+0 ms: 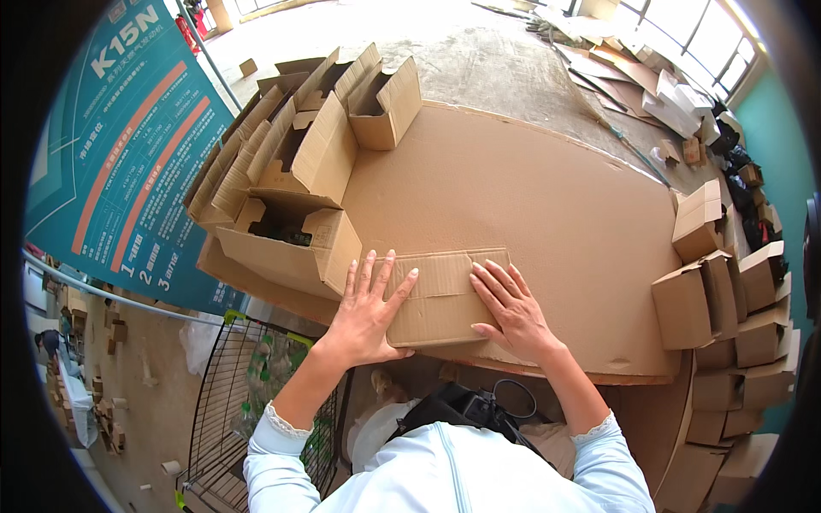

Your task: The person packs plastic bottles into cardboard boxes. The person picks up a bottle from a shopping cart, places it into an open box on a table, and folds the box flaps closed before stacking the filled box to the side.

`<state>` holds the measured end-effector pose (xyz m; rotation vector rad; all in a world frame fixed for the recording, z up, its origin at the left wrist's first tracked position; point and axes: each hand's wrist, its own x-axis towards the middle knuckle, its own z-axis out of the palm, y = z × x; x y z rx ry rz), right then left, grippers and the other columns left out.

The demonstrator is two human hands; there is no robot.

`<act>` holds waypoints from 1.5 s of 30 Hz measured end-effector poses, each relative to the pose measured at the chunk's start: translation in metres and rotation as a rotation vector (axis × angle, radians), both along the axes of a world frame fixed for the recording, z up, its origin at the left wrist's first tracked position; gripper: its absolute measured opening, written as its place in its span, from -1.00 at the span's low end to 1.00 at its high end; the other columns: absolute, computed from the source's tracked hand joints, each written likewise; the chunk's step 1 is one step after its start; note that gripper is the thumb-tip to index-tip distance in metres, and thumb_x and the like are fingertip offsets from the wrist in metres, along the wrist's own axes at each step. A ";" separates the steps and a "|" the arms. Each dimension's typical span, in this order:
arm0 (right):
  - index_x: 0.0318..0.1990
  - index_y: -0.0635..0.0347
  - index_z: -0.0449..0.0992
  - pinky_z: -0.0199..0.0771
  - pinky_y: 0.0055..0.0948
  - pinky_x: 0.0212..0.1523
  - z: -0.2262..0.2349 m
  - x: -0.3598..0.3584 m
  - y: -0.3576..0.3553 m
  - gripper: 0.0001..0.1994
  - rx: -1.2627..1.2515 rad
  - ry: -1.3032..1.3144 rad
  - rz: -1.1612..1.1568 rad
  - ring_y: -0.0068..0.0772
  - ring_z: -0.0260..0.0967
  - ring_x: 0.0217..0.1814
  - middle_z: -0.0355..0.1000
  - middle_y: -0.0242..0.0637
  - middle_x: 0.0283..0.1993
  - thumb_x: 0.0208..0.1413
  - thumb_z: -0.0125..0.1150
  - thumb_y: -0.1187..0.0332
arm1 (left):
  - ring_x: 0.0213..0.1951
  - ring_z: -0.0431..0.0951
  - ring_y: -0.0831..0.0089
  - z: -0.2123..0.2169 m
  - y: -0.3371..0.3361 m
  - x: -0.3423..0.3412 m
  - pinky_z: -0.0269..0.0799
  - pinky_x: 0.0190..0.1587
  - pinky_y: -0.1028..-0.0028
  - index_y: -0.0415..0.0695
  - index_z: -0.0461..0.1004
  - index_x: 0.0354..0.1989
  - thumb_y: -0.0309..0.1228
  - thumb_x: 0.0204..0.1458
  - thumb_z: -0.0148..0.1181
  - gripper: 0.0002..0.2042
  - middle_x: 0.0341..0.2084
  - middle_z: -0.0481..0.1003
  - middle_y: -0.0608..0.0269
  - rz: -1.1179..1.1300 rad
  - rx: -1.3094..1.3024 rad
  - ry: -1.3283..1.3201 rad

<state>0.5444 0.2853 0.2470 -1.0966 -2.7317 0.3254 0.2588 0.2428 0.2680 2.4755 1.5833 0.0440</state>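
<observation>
A closed cardboard box [440,295] lies at the near edge of the cardboard-covered table [530,188]. My left hand [369,312] rests on its left side with the fingers spread. Over its right side lies my right hand [511,309], fingers stretched out and the thumb apart. Both palms touch the box; neither hand grips it. Just beyond my left hand stands an open cardboard box [295,244] with something dark inside, too dim to name.
More open cardboard boxes [316,137] crowd the table's far left. At the right, cartons [697,299] are stacked along the table edge. A wire cart [231,402] holding plastic bottles stands at lower left, below a teal banner [128,162]. Flattened cardboard [611,77] lies at the far right.
</observation>
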 end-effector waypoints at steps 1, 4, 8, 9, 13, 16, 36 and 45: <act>0.41 0.19 0.08 -0.38 -0.14 0.55 0.000 -0.001 -0.001 -0.26 -0.010 0.009 -0.005 -0.26 -0.23 0.57 -0.02 -0.27 0.50 0.21 0.01 -0.09 | 0.42 -0.24 -0.29 0.004 0.004 -0.001 -0.31 0.40 -0.16 0.09 -0.14 0.47 0.14 -0.40 0.48 0.21 0.42 -0.19 -0.21 -0.015 -0.028 0.032; 0.40 0.17 0.11 -0.37 -0.14 0.55 -0.001 -0.002 -0.001 -0.28 -0.012 0.030 -0.017 -0.26 -0.21 0.57 0.01 -0.30 0.49 0.20 0.05 -0.06 | 0.40 -0.25 -0.36 0.007 0.014 -0.002 -0.30 0.39 -0.19 0.16 -0.21 0.48 0.10 -0.42 0.49 0.24 0.42 -0.26 -0.25 -0.041 -0.108 0.062; 0.39 0.17 0.14 -0.33 -0.12 0.54 -0.002 -0.003 0.001 -0.30 -0.014 0.067 -0.026 -0.25 -0.19 0.56 0.02 -0.32 0.49 0.19 0.08 -0.01 | 0.38 -0.20 -0.39 0.011 0.022 -0.001 -0.27 0.38 -0.21 0.23 -0.24 0.48 0.06 -0.42 0.50 0.24 0.39 -0.23 -0.30 -0.070 -0.155 0.087; 0.38 0.17 0.15 -0.31 -0.12 0.54 -0.004 -0.002 0.001 -0.31 0.002 0.076 -0.033 -0.23 -0.19 0.56 0.02 -0.30 0.48 0.18 0.10 0.00 | 0.38 -0.18 -0.39 0.011 0.023 -0.001 -0.26 0.38 -0.21 0.25 -0.23 0.48 0.06 -0.42 0.50 0.24 0.38 -0.21 -0.31 -0.078 -0.160 0.088; 0.38 0.15 0.15 -0.21 -0.12 0.51 -0.009 -0.004 -0.010 -0.30 0.135 0.109 -0.207 -0.07 -0.18 0.55 0.00 -0.13 0.48 0.13 0.19 0.09 | 0.34 -0.08 -0.39 0.006 0.021 -0.004 -0.14 0.35 -0.23 0.31 -0.22 0.47 0.03 -0.41 0.51 0.22 0.33 -0.09 -0.33 -0.084 -0.123 0.001; 0.43 0.10 0.04 0.05 -0.11 0.41 -0.017 -0.003 -0.029 -0.22 0.092 0.307 -0.472 0.05 0.00 0.47 -0.05 0.03 0.48 0.10 0.28 0.17 | 0.31 0.01 -0.40 0.007 0.015 -0.003 0.01 0.29 -0.24 0.35 -0.20 0.47 0.01 -0.40 0.51 0.20 0.31 -0.06 -0.32 -0.054 -0.097 0.017; 0.29 0.24 0.10 0.49 -0.41 0.04 -0.103 0.004 0.110 -0.25 -0.931 1.019 -0.521 -0.35 0.42 0.11 0.36 -0.17 0.14 0.01 0.45 0.33 | 0.21 0.19 -0.25 -0.018 0.112 0.016 0.23 0.18 -0.12 0.18 -0.08 0.45 -0.04 -0.46 0.54 0.18 0.23 0.10 -0.28 0.301 0.033 0.007; 0.45 0.25 -0.52 0.27 -0.37 0.24 -0.137 -0.145 0.277 0.05 -0.957 0.760 -0.385 -0.24 0.28 0.29 0.32 0.03 0.26 0.20 0.22 -0.02 | 0.28 0.19 -0.20 -0.008 0.219 -0.020 0.26 0.22 -0.07 0.15 -0.16 0.47 0.11 -0.41 0.50 0.22 0.32 0.08 -0.25 0.911 -0.115 0.131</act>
